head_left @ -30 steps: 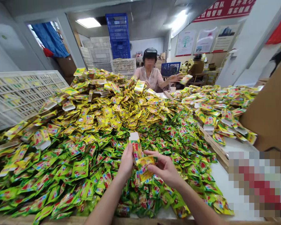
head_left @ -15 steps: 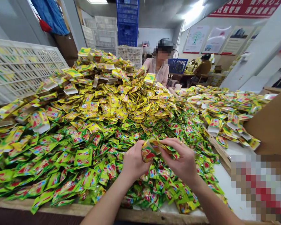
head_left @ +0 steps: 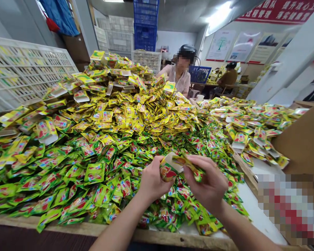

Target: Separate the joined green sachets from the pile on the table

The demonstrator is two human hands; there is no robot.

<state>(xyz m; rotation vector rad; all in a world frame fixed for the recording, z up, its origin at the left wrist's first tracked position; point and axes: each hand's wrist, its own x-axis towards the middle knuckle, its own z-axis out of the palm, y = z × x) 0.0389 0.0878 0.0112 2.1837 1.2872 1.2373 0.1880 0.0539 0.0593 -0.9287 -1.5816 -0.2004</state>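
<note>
My left hand (head_left: 154, 179) is closed around a small printed carton (head_left: 168, 170), yellow-green with a red picture, its open white end turned toward the right. Pinched in my right hand (head_left: 208, 179) is a yellow-green sachet (head_left: 189, 162), whose left edge is at the carton's mouth; how far it reaches inside I cannot tell. Below both hands spreads a thick layer of green sachets (head_left: 94, 172), with a heap of yellow sachets (head_left: 131, 115) behind them.
Open cartons (head_left: 45, 130) lie on the heap's left side, and more cartons (head_left: 240, 137) lie beyond a wooden strip at right. A white crate (head_left: 28, 69) leans at left. A cardboard box (head_left: 303, 139) stands at right. Across the table sits a co-worker (head_left: 181, 75).
My right hand has shifted slightly right and turned. The sachet in it now shows more clearly, and the carton's white opening is wider in view.
</note>
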